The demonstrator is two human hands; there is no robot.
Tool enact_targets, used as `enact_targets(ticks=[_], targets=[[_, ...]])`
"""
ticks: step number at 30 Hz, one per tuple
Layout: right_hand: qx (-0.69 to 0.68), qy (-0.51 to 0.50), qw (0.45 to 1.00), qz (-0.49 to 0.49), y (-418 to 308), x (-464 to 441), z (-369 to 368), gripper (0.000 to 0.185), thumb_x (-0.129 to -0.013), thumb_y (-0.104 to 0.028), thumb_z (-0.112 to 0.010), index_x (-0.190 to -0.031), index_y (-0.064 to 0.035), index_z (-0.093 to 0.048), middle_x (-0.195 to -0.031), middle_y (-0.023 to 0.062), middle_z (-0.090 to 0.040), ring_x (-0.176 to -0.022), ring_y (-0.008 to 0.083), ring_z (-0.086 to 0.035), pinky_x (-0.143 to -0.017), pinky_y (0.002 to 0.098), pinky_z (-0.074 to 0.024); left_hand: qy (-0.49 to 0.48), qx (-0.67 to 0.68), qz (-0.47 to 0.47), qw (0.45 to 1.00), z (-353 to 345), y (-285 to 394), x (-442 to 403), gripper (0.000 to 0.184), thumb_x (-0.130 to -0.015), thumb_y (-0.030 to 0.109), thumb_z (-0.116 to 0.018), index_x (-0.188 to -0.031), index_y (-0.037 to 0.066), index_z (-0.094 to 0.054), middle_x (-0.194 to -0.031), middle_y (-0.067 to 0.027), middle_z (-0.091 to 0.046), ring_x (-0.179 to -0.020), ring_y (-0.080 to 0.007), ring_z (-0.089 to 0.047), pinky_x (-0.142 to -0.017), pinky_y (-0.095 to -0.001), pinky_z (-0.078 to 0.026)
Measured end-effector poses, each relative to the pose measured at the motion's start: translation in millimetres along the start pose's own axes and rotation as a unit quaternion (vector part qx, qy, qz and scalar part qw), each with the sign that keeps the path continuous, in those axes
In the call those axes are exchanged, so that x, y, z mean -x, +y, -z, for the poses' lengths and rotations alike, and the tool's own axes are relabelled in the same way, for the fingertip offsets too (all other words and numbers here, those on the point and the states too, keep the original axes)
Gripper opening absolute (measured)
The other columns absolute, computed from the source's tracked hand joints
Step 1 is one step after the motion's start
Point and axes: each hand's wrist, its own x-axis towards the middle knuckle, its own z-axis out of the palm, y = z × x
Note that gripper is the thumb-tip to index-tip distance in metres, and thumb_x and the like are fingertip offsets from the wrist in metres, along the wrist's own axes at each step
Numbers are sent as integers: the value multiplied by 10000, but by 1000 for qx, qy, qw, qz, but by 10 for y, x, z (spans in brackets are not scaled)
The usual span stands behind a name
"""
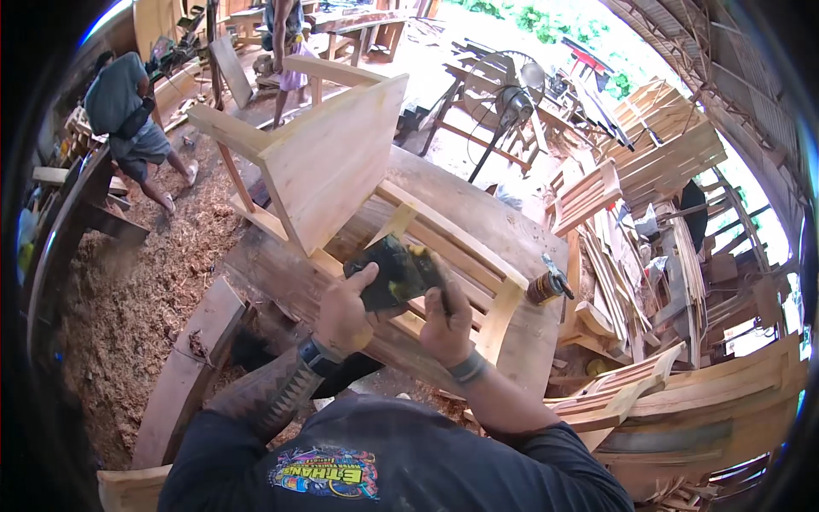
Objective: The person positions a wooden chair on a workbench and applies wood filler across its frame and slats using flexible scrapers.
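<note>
Both of my hands hold a dark, flat object (394,271) with yellowish patches in front of my chest; what it is I cannot make out. My left hand (345,311) grips its left side, thumb on top. On its right side, my right hand (448,320) has its fingers closed round the edge. Behind and beneath it lies a pale wooden frame with slats (461,243), joined to a broad wooden panel (337,162). A can-like container (546,288) with a dark top stands right of the frame on the worktable (533,341).
A standing fan (512,102) is beyond the worktable. Two people (136,119) are at the upper left and top. Sawdust (119,299) covers the floor at left, beside a curved plank (189,367). Slatted wooden pieces (589,200) and stacked boards (665,145) fill the right.
</note>
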Motion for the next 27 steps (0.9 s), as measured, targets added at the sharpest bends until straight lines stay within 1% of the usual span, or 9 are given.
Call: enact_targets(ticks=[4,7,10,12,14,15,17,23,27], targets=[[193,-151,970,-5,-120,-53,131,446,-1030,-57,-558,-1470,11,-530,-1365,247,-635,-1223,387,-647,-1040,422,-507,33,-30,-27,999,54,-76,-48,332,-1080,191,-503,-1310,-36,-581,-1169,-149,-716,-992,-292,-744,-812,-473,-647],[296,-220,929,11,-150,-139,201,431,-1024,-118,-579,-1447,-41,-558,-1218,242,-677,-1047,418,-678,-868,485,-563,56,-243,-92,964,225,-64,-82,313,-1071,159,-518,-1297,-48,-584,-1160,-150,-715,-1006,-288,-744,-831,-450,-648],[387,-357,846,-79,-127,-244,448,375,-1025,-129,-569,-1395,-73,-600,-1128,218,-692,-1016,398,-683,-833,489,-562,32,-44,-89,995,95,12,27,302,-1062,193,-564,-1274,-20,-594,-1138,-129,-711,-1005,-264,-738,-811,-469,-674],[377,-358,850,-87,-210,-421,615,366,-976,-94,-604,-1340,-58,-628,-1155,192,-709,-1075,394,-671,-943,469,-544,31,-136,-110,984,217,36,-30,333,-1055,204,-590,-1270,-49,-574,-1111,-133,-712,-990,-247,-742,-794,-443,-674],[319,-309,896,20,-212,-603,740,367,-970,-78,-613,-1334,-85,-660,-1238,168,-709,-1131,379,-670,-976,451,-543,30,-263,-138,955,524,-79,-178,346,-1052,208,-603,-1254,-70,-559,-1095,-144,-709,-966,-242,-748,-773,-425,-677],[317,-322,890,67,-180,-690,789,352,-969,-76,-618,-1316,-85,-678,-1264,165,-705,-1149,371,-669,-985,441,-542,20,-247,-59,967,404,-10,-52,334,-1050,204,-606,-1198,-92,-560,-1078,-157,-704,-919,-236,-753,-721,-396,-673],[301,-360,872,139,-149,-834,814,289,-977,-85,-629,-1251,-73,-719,-1253,151,-716,-1150,348,-677,-977,430,-545,22,-248,-65,966,314,-169,-3,337,-1049,206,-610,-1175,-101,-552,-1077,-164,-703,-882,-236,-755,-692,-376,-667],[216,-483,841,114,172,-753,1029,251,-981,-143,-655,-1202,-52,-732,-1183,146,-730,-1071,347,-694,-938,431,-554,132,-223,-118,959,48,-662,-75,252,-1023,188,-639,-1089,-48,-696,-1036,-103,-742,-880,-168,-733,-763,-316,-619],[210,-567,791,99,597,-634,1173,297,-903,-103,-642,-1183,-76,-741,-1170,129,-732,-1061,334,-692,-920,438,-551,282,-363,-201,865,557,-1129,-388,277,-1017,233,-645,-1020,-30,-730,-941,-55,-751,-795,-143,-698,-759,-311,-564]])
